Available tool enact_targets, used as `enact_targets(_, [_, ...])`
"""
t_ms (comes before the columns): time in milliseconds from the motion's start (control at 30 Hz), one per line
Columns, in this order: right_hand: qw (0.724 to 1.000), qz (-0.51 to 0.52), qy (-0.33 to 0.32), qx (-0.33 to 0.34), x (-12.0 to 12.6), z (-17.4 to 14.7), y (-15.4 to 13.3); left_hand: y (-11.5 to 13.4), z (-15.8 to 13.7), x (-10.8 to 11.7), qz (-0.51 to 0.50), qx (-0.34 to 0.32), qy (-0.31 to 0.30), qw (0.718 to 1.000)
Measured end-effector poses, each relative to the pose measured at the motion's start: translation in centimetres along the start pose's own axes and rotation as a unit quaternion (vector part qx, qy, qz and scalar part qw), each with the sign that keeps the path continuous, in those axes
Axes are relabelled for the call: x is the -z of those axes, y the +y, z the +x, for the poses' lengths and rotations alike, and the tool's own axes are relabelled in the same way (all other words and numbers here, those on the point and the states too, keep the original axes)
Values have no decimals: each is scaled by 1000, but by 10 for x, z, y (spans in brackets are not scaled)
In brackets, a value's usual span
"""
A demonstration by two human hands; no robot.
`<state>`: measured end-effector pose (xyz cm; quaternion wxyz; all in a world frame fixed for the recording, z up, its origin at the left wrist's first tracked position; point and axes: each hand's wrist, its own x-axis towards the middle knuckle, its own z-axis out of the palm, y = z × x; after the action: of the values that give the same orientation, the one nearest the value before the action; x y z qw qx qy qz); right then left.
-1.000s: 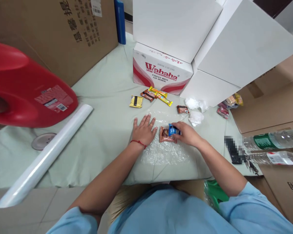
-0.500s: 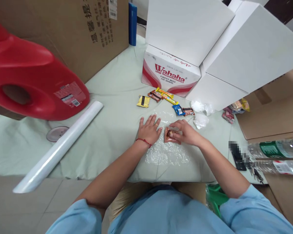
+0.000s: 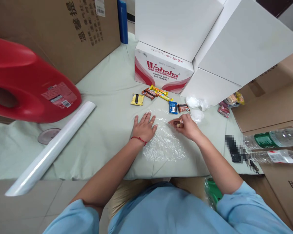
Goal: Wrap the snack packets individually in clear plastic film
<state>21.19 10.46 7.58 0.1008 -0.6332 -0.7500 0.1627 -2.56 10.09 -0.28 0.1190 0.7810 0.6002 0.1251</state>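
Two bare hands are sitting apart over the middle of the tabletop [image 3: 107,136], nearer its near edge than its far one. Left hand [image 3: 144,128] is lying flat, fingers spread, on the left side of a clear plastic sheet [image 3: 164,148]; it is gripping nothing. Right hand [image 3: 187,126] is pinching a brown snack packet [image 3: 177,123] at the sheet's right side; can't tell whether the packet is touching the sheet. The sheet is lying wrinkled, its lower border just short of the near edge.

Beyond the hands, toward the far edge: blue packet [image 3: 173,107] is lying just beside a reddish-brown packet [image 3: 183,108], with crumpled white wads [image 3: 195,102] to their right. Left of those, a yellow packet [image 3: 137,99] with a dark band is resting near two yellow snack bars [image 3: 162,93] and a brown packet with a dark band [image 3: 149,93]. Wahaha water carton [image 3: 163,70] is standing behind them.

Left side: white roll [image 3: 53,146] is overhanging the near edge; red jug [image 3: 31,81] is standing beyond it. Keys [image 3: 252,166] are lying by the near right corner.
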Motion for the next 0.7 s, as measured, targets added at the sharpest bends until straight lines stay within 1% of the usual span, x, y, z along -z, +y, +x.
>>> enact_targets(33, [999,-35,38,6,-7,1,-4,0,0,0,2,2,1,1000])
enact_targets(67, [996,-70,58,26,-14,0,-9,0,0,0,5,4,1,1000])
enact_targets(100, [992,-98,56,64,-21,-3,-13,0,0,0,6,6,2,1000])
enact_targets(167, [980,-117,16,159,-32,-14,-19,0,0,0,7,4,3,1000])
enact_targets(200, [975,-113,-2,191,-34,-21,-20,0,0,0,7,2,3,1000])
enact_targets(233, [973,-102,-9,205,-35,-27,-20,-1,0,0,5,0,2,1000])
enact_targets(300, [978,-83,9,189,-34,-31,-16,-1,0,-1,4,-2,1,1000])
enact_targets(367, [984,-82,30,158,-31,-24,-10,-1,0,-1,5,1,1,1000])
enact_targets(400, [985,-87,27,149,-31,-18,-6,-1,0,-2,7,3,1,1000])
enact_targets(500, [985,-87,-21,147,-29,0,2,0,0,-2,13,7,-1,1000])
enact_targets(533, [986,-81,-26,146,-28,3,4,0,0,-1,14,8,-3,1000])
enact_targets(600, [988,-62,-2,140,-25,0,5,1,0,0,15,10,-8,1000])
enact_targets(667, [988,-43,35,143,-23,-10,3,1,0,2,14,11,-15,1000])
enact_targets(700, [987,-36,43,149,-23,-16,1,2,0,2,14,12,-17,1000])
